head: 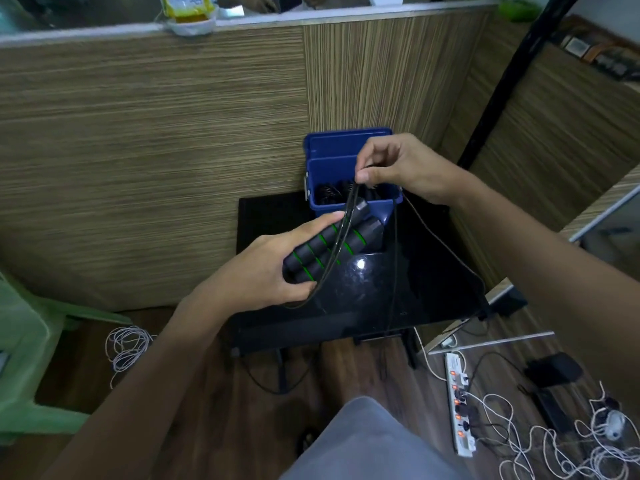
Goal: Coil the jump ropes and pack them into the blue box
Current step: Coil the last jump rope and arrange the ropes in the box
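Left hand [268,268] grips green-ringed handles [329,249]; no readable writing.

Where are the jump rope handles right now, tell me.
In the head view, the jump rope handles sit near the centre, held side by side in the left hand above the black table, just in front of the blue box.

Blue box [349,157] on black table [415,292]

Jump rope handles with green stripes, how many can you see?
2. Both handles lie side by side in the left hand, above the black table. More ropes sit in the blue box, so other handles may be hidden there.
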